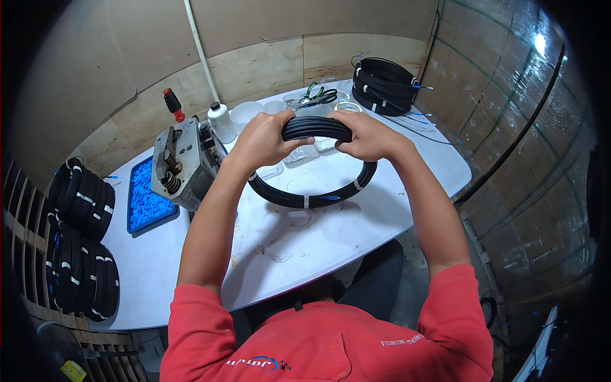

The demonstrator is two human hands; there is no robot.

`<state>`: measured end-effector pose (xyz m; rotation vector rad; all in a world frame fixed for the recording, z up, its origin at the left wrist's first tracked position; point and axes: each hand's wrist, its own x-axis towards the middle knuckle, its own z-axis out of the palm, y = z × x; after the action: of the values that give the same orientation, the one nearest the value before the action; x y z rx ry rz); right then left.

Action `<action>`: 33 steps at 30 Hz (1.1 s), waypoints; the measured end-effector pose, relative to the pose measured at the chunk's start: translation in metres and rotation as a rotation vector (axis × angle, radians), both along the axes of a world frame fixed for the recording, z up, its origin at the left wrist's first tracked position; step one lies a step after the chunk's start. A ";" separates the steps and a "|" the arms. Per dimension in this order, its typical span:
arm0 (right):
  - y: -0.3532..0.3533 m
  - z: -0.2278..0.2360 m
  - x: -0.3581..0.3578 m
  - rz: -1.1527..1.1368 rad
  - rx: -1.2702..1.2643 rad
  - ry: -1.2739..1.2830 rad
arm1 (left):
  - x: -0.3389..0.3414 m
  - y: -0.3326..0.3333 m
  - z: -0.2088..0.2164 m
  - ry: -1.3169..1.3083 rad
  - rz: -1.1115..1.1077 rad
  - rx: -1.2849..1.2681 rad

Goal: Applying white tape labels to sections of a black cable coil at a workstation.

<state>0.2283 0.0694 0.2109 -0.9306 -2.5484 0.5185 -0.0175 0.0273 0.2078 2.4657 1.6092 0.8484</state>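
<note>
A coil of black cable (pixel 277 196) is gripped at its far side by both of my hands, over the white table. My left hand (pixel 266 139) wraps round it from the left, and my right hand (pixel 368 135) does so from the right. Between the hands the strands lie side by side in a neat bundle. White bands bind the near part of the loop, and a small blue connector shows there. Whether that near part touches the table I cannot tell.
A grey metal machine (pixel 191 159) with a red-black handle stands left of my arm, beside a blue tray (pixel 153 223) of small blue pieces. Finished-looking cable coils (pixel 83 254) stack at far left; more coils (pixel 384 86) sit back right. Bottle (pixel 219 121) and scissors (pixel 321 97) lie behind.
</note>
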 end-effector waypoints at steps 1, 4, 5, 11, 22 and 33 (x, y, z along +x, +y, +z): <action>-0.002 0.001 -0.001 -0.007 -0.049 0.007 | -0.001 -0.001 0.003 0.000 -0.001 0.000; -0.012 0.010 -0.004 -0.046 -0.174 -0.005 | -0.002 -0.001 0.007 0.007 -0.033 -0.050; -0.010 0.008 -0.004 -0.045 -0.174 -0.005 | -0.002 -0.001 0.007 -0.003 -0.034 -0.057; 0.001 -0.003 0.001 0.000 -0.117 0.059 | 0.006 -0.006 0.021 0.036 -0.041 -0.140; 0.008 0.007 0.011 0.052 -0.285 0.632 | 0.003 -0.010 0.008 -0.046 -0.085 -0.051; -0.020 0.022 -0.003 -0.104 0.026 0.323 | 0.008 -0.013 -0.006 0.053 -0.082 0.148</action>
<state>0.2249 0.0499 0.2324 -0.8848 -2.2014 0.5545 -0.0099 0.0142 0.2019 2.6557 1.4995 0.9298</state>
